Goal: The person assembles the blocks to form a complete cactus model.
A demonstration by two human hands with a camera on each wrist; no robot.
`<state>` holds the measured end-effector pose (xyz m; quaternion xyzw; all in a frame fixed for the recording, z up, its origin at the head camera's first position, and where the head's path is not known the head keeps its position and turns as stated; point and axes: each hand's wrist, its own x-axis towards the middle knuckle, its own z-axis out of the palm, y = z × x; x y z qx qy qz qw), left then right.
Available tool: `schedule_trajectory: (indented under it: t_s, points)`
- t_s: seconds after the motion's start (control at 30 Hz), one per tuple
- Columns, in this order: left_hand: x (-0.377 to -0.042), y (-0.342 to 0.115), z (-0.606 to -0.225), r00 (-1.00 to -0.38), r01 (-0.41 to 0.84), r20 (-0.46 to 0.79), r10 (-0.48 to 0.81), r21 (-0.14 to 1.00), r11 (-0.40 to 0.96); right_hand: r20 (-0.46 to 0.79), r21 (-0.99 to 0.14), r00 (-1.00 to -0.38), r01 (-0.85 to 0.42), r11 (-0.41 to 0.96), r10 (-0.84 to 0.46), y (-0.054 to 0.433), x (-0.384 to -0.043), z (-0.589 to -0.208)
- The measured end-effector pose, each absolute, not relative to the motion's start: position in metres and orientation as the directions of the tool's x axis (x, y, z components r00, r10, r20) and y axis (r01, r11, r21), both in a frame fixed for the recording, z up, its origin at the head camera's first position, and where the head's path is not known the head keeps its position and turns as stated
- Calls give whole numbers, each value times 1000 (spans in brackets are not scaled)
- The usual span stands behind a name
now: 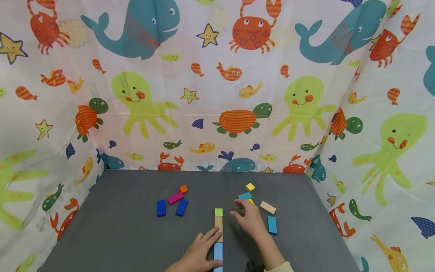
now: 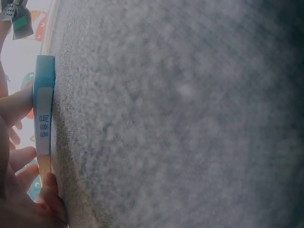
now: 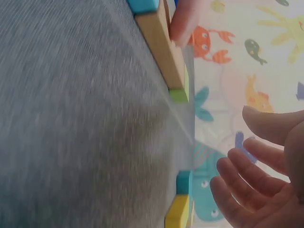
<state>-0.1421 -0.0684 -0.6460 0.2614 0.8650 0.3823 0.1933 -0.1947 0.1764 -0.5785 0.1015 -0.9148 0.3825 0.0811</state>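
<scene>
Light-blue block (image 1: pixel 218 251), relaxed left hand (image 1: pixel 199 252) on wooden block (image 1: pixel 218 221), spread right hand (image 1: pixel 250 219) part-hiding yellow block (image 1: pixel 252 201), orange cube (image 1: pixel 184 189) beyond

Low near 6 o'clock in the head view, the left hand (image 1: pixel 198 253) lies back uppermost, its fingers (image 1: pixel 212 234) extended towards 2 o'clock and thumb towards 3 — while the right hand (image 1: pixel 251 219), near 5 o'clock, has fingers loosely bent, thumb apart, its forearm (image 1: pixel 268 247) slanting towards 11.

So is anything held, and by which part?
Nothing seems gripped. The left hand rests its fingers on the wooden block and its thumb on the light blue block; the right hand holds nothing.
</scene>
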Motion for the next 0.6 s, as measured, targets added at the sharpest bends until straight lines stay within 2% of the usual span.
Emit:
schedule_trajectory:
  t_s: [0.17, 0.33, 0.6]
  points:
    - [-142, -68, -648, -791, 321, -118, 600, 754, 572, 234, -692, -971, -195, 695, -40, 191, -191, -580]
    - [-143, -68, -646, -790, 284, -170, 589, 750, 597, 234, -712, -972, -153, 685, 27, 204, -190, -583]
    - [-143, -67, -645, -790, 255, -210, 576, 742, 620, 174, -702, -976, -30, 712, 130, 213, -197, -594]
